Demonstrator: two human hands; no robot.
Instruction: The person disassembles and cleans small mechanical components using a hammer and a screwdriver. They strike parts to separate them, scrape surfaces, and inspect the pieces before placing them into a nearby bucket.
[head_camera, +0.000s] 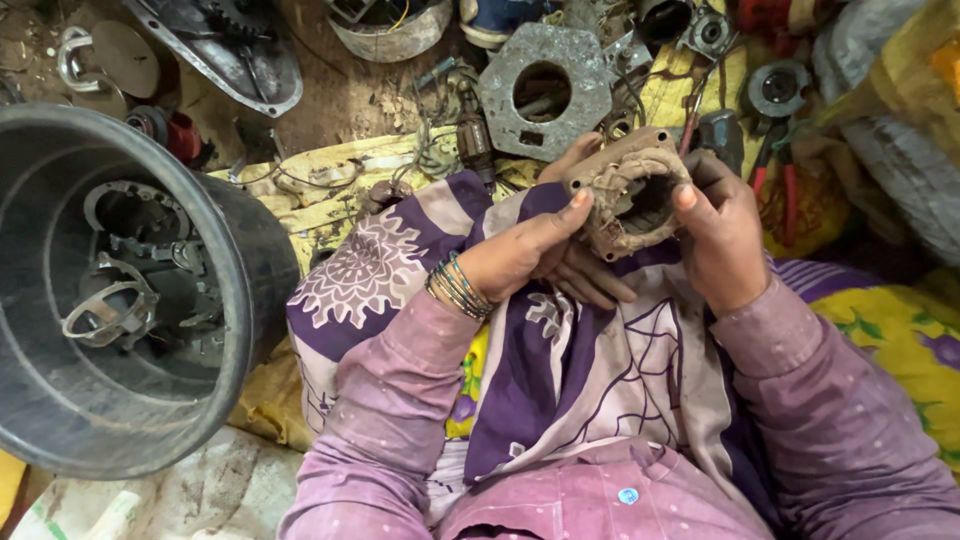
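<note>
Head view: the left hand (525, 255) and right hand (722, 240) grip between them a dirty motor stator (628, 190) with a round central opening, held above the lap over a purple patterned cloth (560, 370), fingers of both closed around its edges; a grey bucket (240, 260) holding metal parts stands to the left; a flat metal plate (545, 90) with a round hole lies on the floor just beyond the hands

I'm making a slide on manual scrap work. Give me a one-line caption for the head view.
Left hand and right hand hold a dirt-caked motor part over a purple cloth, beside a black tub.
</note>
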